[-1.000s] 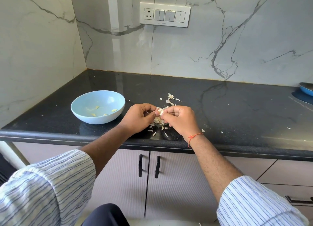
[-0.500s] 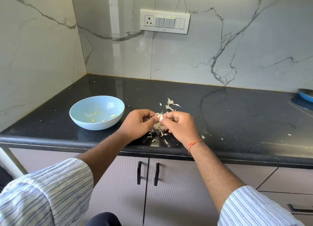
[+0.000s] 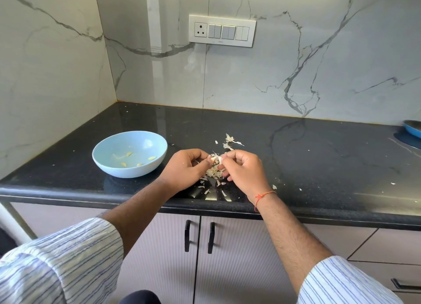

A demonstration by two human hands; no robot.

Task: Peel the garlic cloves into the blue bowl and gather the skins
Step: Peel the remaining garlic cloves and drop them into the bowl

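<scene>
Both hands meet over the black counter and pinch one garlic clove between their fingertips. My left hand holds it from the left, my right hand from the right, with papery skin sticking up off the clove. Under the hands lies a small heap of garlic skins, and more skins are scattered just behind. The light blue bowl stands to the left of my left hand, with several peeled cloves inside.
The black counter ends at a rounded front edge just under my wrists. A blue dish sits at the far right edge. Marble walls close the back and left. Cabinet doors with black handles hang below.
The view has tilted up a little. Both hands stay together on the clove, working its skin; more loose skin shows between the fingers. The bowl has not moved.
</scene>
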